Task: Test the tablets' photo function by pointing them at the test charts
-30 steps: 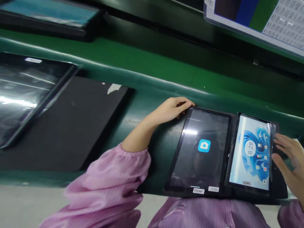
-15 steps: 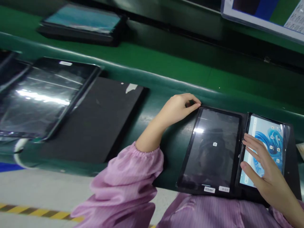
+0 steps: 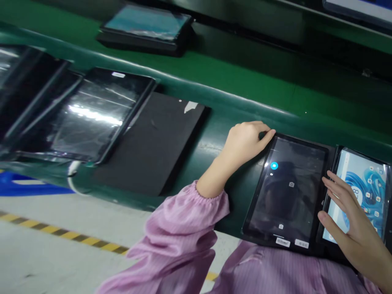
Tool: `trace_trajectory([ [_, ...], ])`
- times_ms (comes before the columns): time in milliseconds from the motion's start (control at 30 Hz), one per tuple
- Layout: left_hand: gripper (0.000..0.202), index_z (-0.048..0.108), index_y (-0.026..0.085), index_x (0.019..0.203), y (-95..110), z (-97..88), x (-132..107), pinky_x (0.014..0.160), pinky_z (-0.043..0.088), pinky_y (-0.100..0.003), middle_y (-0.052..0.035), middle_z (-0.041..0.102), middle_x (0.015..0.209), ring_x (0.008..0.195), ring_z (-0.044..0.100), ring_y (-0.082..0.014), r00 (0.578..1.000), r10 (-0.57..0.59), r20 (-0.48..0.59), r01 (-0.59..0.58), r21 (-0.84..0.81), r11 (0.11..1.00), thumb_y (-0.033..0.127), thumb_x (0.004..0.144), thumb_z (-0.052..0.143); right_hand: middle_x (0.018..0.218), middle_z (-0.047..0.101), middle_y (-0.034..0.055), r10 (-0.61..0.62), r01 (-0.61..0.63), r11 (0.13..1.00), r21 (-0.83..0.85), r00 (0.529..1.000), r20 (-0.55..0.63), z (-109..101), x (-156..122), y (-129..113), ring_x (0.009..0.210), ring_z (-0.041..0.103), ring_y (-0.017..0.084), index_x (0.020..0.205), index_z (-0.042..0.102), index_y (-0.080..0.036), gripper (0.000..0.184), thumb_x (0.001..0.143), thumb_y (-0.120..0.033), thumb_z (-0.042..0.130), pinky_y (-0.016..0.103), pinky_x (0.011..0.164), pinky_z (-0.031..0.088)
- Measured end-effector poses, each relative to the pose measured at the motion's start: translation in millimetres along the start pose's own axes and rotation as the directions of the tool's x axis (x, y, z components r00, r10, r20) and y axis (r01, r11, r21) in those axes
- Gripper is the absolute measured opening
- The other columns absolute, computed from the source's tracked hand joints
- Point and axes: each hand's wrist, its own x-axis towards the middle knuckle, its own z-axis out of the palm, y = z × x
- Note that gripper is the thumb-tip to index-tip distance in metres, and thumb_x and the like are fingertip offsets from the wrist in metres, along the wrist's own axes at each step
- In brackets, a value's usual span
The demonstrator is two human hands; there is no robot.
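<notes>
Dark-screened black tablet [image 3: 288,192]: laid flat at the near edge of the green conveyor bench [image 3: 232,85]; its upper left corner is pinched by the curled fingers of the left hand [image 3: 246,141]. Lit blue-wallpaper tablet [image 3: 361,192]: placed just beside it on the right; its left edge is touched by the right hand [image 3: 352,220], fingers spread, nothing gripped. Black rectangular mat [image 3: 156,147] and glossy dark tablets [image 3: 94,114]: set well apart to the left.

Green workbench [image 3: 232,81] — grey floor [image 3: 45,249], yellow-black stripe [image 3: 70,236].
</notes>
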Motion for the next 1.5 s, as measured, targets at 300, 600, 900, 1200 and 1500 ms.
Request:
trace_trajectory([
  [300,0.041,0.072,0.018,0.080,2.3,1.3,-1.5,0.062,0.034,-0.031,-0.0056,0.071,0.085,0.071,0.060,-0.0198,1.000,0.004,-0.006,-0.004,-0.007,1.000,0.041,0.102,0.046,0.169,0.025,0.0037,0.025,-0.025,0.997,-0.067,1.000,-0.005,3.4,0.4,-7.7,0.145,0.044,0.040,0.157,0.039,-0.044,0.059,0.102,-0.052,0.059,0.066,0.109,0.050],
  [600,0.043,0.054,0.019,0.061,9.6,0.9,-3.4,0.065,0.034,-0.033,-0.0002,0.051,0.059,0.057,0.047,-0.0157,0.995,-0.101,0.022,0.103,-0.235,0.967,0.041,0.098,0.051,0.170,0.021,0.0018,0.020,-0.020,0.985,-0.174,1.000,-0.002,9.9,1.8,-11.6,0.145,0.044,0.039,0.157,0.034,-0.043,0.061,0.102,-0.039,0.058,0.069,0.112,0.048],
  [900,0.038,0.064,0.016,0.084,-2.3,9.0,-1.5,0.062,0.040,-0.030,-0.0069,0.065,0.083,0.063,0.050,-0.0150,0.924,-0.233,0.304,0.377,-0.619,0.689,0.049,0.096,0.049,0.161,0.036,0.0059,-0.152,0.151,0.988,-0.024,0.969,-0.193,18.3,2.3,0.8,0.145,0.043,0.035,0.149,0.046,-0.037,0.057,0.097,-0.035,0.068,0.062,0.112,0.052],
  [1200,0.036,0.066,0.018,0.104,13.4,-23.7,-14.5,0.047,0.023,-0.027,-0.0023,0.049,0.075,0.050,0.032,-0.0098,0.919,-0.138,0.369,0.386,-0.771,0.507,0.047,0.085,0.056,0.154,0.051,0.0039,0.043,0.155,0.803,0.575,0.948,-0.316,17.5,1.8,13.0,0.140,0.051,0.031,0.149,0.053,-0.042,0.060,0.094,-0.031,0.074,0.049,0.110,0.054],
  [1500,0.041,0.065,0.017,0.110,21.1,-29.4,-19.7,0.044,0.022,-0.026,0.0024,0.043,0.071,0.049,0.032,-0.0081,0.925,-0.093,0.369,0.377,-0.852,0.364,0.039,0.076,0.068,0.142,0.064,0.0054,0.135,0.005,0.783,0.622,0.975,-0.177,50.2,7.1,13.1,0.138,0.055,0.030,0.163,0.037,-0.033,0.057,0.111,-0.051,0.021,0.055,0.117,0.047],
])
